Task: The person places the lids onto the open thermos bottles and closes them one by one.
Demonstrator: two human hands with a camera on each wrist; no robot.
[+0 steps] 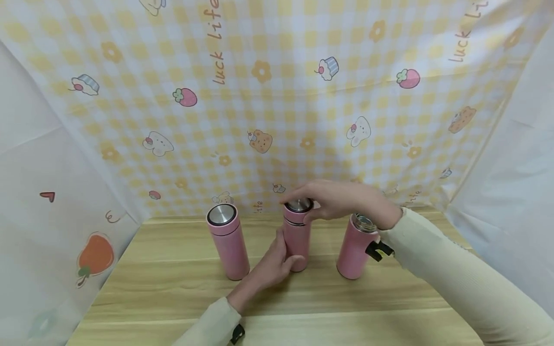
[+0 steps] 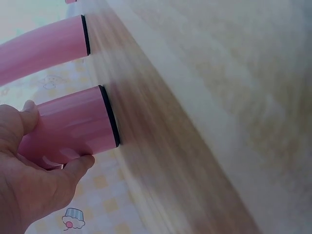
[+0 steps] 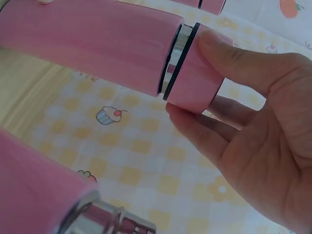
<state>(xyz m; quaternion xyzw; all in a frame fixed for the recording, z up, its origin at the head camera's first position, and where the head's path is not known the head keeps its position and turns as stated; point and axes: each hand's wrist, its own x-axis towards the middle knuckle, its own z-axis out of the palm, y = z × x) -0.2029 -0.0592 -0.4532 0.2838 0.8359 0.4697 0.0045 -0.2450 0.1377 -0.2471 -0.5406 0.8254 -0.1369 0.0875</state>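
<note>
A pink thermos bottle [image 1: 297,239] stands upright in the middle of the table. My left hand [image 1: 273,265] grips its lower body, fingers on one side and thumb on the other. At the top, my right hand [image 1: 333,198] holds the pink lid [image 3: 202,73] between thumb and fingers. In the right wrist view, a strip of steel neck [image 3: 176,59] shows between lid and body. To the right, under my right forearm, stands a lidless pink bottle [image 1: 352,254] with a bare steel mouth. Another pink bottle [image 1: 230,250], lid on, stands to the left.
The bottles stand on a wood-grain table [image 1: 173,288]. A yellow checked cloth [image 1: 294,115] hangs behind them, close to the table's back edge. White sheets [image 1: 39,158] close off both sides. Each wrist carries a black strap piece [image 1: 379,250].
</note>
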